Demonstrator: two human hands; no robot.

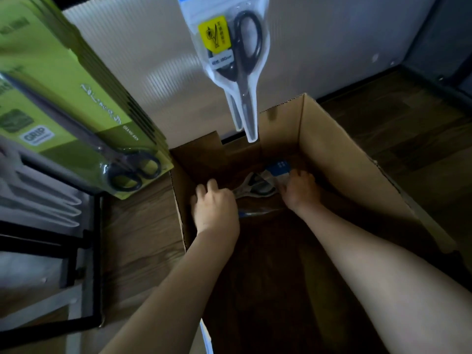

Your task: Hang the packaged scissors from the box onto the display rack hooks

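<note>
Both hands reach down into the open brown cardboard box (332, 139): the right hand (300, 186) has its fingers curled on a clear plastic scissors packet with a blue header (265, 181) at the box's far end. The left hand (214, 203) rests beside that packet with fingers loosely bent; what they grasp, I cannot tell. Above the box's far wall hangs another clear packet of black-handled scissors (238, 65).
</note>
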